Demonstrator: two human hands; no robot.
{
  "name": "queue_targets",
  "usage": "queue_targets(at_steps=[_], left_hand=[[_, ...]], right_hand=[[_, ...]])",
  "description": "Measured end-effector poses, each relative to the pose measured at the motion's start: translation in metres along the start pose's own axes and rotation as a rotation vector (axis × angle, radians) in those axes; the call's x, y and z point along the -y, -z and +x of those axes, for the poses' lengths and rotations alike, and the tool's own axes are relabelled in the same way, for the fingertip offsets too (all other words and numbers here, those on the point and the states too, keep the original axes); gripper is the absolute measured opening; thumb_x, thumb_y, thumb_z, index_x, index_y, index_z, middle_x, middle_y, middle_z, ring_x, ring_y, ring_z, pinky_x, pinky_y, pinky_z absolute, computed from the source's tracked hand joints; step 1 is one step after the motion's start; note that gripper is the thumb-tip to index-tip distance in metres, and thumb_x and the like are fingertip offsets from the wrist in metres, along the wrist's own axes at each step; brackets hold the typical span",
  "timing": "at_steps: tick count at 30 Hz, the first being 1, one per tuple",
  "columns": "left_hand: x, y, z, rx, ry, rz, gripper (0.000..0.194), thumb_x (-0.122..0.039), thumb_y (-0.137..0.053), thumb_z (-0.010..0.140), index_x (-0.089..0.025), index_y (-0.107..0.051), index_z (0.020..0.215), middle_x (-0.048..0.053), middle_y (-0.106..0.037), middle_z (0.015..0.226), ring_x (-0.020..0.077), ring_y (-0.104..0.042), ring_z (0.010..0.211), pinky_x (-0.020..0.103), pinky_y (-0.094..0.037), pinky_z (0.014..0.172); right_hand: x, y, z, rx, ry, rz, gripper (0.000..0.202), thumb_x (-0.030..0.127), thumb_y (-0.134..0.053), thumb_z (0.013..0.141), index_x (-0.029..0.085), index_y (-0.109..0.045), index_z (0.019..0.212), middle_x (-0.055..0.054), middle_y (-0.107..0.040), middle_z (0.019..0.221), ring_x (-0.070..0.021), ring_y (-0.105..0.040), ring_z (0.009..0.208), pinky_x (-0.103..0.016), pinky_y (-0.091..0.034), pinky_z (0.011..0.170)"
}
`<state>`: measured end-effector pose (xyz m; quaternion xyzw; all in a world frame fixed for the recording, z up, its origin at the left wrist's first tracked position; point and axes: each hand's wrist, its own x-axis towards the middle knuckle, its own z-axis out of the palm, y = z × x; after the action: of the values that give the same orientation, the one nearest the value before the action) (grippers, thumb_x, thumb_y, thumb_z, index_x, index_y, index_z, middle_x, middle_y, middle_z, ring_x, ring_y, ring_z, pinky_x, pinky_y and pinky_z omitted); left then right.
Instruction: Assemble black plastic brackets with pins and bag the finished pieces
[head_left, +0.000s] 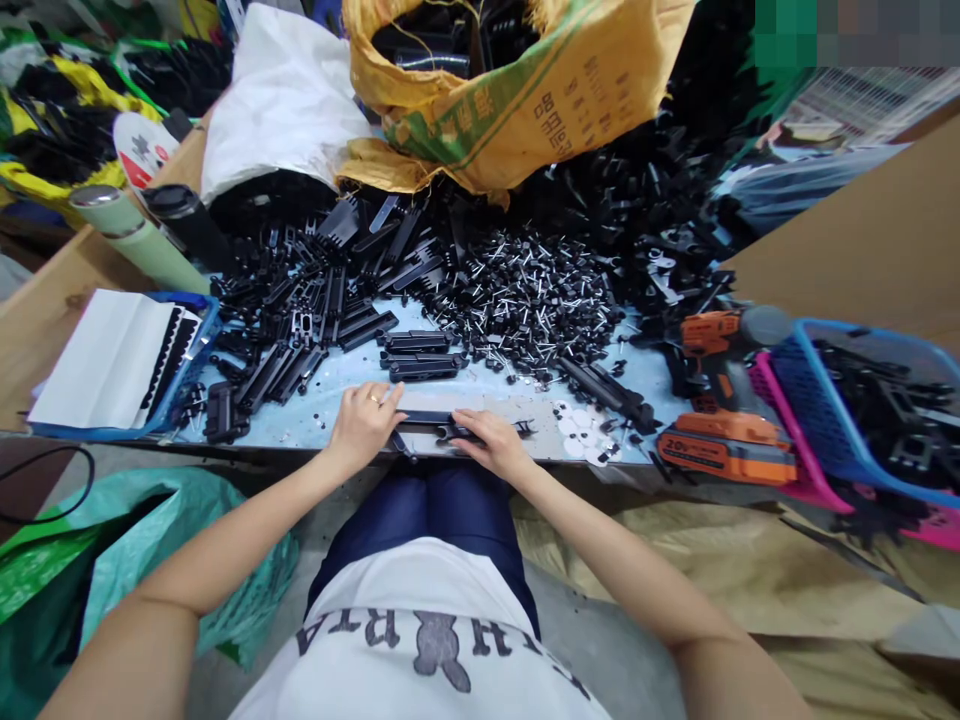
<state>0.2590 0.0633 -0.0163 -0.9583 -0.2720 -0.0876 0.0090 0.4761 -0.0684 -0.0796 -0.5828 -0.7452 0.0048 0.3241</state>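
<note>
A long black plastic part lies level at the table's front edge, between my two hands. My left hand has its fingers closed on the part's left end. At the other end, my right hand is wrapped over the part, with a thin black piece sticking out to its right. Just beyond my hands, several finished-looking black plastic bars lie side by side. Behind them spreads a heap of small black pieces with metal pins. My fingertips partly hide what they grip.
An orange cordless drill stands at the right, beside a blue basket of black parts. White discs lie near the front edge. On the left are a blue tray with papers and a green flask. A yellow sack stands behind.
</note>
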Motion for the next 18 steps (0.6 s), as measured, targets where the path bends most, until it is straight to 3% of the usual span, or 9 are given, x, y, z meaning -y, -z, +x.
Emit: queue_targets(at_steps=[3, 7, 13, 18], left_hand=[[-0.026, -0.013, 0.004, -0.034, -0.137, -0.065, 0.041, -0.036, -0.048, 0.089, -0.016, -0.049, 0.124, 0.016, -0.055, 0.122, 0.0282, -0.046, 0.115, 0.043, -0.034, 0.092], [-0.047, -0.033, 0.016, 0.084, -0.139, -0.132, 0.042, -0.042, -0.052, 0.085, -0.013, -0.051, 0.115, 0.015, -0.060, 0.105, 0.0286, -0.052, 0.103, 0.042, -0.038, 0.086], [-0.047, -0.050, 0.022, 0.065, -0.085, -0.255, 0.029, -0.036, -0.050, 0.087, -0.015, -0.052, 0.108, 0.011, -0.060, 0.098, 0.0244, -0.053, 0.097, 0.036, -0.042, 0.081], [-0.047, -0.042, 0.010, -0.056, -0.127, -0.330, 0.027, -0.035, -0.051, 0.085, -0.018, -0.056, 0.105, 0.011, -0.060, 0.098, 0.0246, -0.053, 0.098, 0.041, -0.040, 0.087]], right_hand=[[-0.003, -0.001, -0.009, 0.049, -0.048, 0.005, 0.044, 0.039, -0.056, 0.087, 0.021, -0.049, 0.126, -0.009, -0.064, 0.113, -0.0207, -0.060, 0.097, -0.036, -0.049, 0.080], [0.002, -0.002, -0.010, 0.067, -0.114, -0.012, 0.044, 0.041, -0.052, 0.088, 0.020, -0.050, 0.127, -0.009, -0.065, 0.108, -0.0207, -0.060, 0.094, -0.037, -0.048, 0.080], [-0.003, -0.004, -0.009, 0.133, -0.103, -0.028, 0.046, 0.042, -0.050, 0.089, 0.020, -0.048, 0.129, -0.009, -0.065, 0.107, -0.0208, -0.059, 0.093, -0.036, -0.046, 0.078], [-0.005, 0.013, 0.003, 0.145, -0.029, -0.083, 0.038, 0.039, -0.048, 0.091, 0.020, -0.054, 0.123, -0.009, -0.065, 0.107, -0.0209, -0.059, 0.093, -0.036, -0.045, 0.078]])
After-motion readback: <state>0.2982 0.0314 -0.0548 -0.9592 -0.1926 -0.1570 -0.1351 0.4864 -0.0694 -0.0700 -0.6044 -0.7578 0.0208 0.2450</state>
